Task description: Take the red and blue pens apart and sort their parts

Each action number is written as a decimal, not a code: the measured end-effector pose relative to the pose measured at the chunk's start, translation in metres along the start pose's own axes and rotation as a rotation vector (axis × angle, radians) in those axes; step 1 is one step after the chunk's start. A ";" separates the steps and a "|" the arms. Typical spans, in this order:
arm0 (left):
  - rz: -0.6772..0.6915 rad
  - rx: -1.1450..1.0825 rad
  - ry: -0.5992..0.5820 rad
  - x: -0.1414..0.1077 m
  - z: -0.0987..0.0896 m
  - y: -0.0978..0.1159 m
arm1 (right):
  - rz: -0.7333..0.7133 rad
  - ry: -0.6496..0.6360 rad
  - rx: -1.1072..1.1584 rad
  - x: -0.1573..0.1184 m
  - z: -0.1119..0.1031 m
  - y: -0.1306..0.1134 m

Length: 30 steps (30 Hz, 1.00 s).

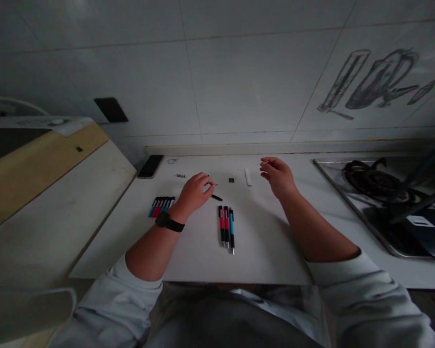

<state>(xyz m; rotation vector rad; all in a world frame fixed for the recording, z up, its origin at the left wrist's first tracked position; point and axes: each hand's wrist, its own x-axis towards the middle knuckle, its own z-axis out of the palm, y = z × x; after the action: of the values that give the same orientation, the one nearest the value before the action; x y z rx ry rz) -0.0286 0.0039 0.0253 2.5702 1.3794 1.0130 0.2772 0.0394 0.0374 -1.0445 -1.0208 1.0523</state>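
1. Left hand (195, 192) rests on the worktop (261, 251). Grip is pinched together on a thin pen part whose tip pokes out toward the right; too small to say exactly what it is.
2. Small black pen piece (216, 197) lies on the worktop just right of the left fingertips, near-touching, long axis running left-right with a slight tilt. Left hand is clearly the nearer one.
3. Right hand (278, 177) is raised a little off the surface, fingers curled, thumb and forefinger close together. Possibly holding something very fine; cannot tell.
4. White strip (248, 177) lies just left of the right hand, long axis pointing away from the person. Tiny black part (231, 180) sits between the two hands.
5. Three assembled pens (226, 227) lie side by side, near the person, below and between both hands, axes front-to-back, tips toward the person.
6. Second pen bundle (161, 206) lies left of the left wrist, tilted. Phone (150, 166) at the far-left corner, well apart.
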 end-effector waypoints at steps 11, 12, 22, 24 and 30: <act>0.015 0.005 -0.037 0.000 0.001 -0.001 | -0.121 0.063 -0.271 0.022 -0.008 -0.006; 0.018 0.009 -0.040 0.000 0.001 -0.001 | -0.129 0.058 -0.309 0.026 -0.006 -0.009; 0.014 0.006 -0.056 0.000 0.003 -0.002 | 0.035 -0.076 -1.057 0.073 0.017 0.007; 0.017 0.002 -0.055 0.000 0.003 -0.001 | 0.078 -0.089 -1.174 0.079 0.018 0.018; 0.023 0.017 -0.063 -0.001 0.004 0.000 | 0.134 -0.148 -1.378 0.089 0.012 0.042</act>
<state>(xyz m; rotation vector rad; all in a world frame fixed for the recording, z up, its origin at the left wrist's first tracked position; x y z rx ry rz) -0.0268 0.0040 0.0222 2.6121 1.3517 0.9184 0.2755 0.1352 0.0109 -2.1482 -1.8765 0.4031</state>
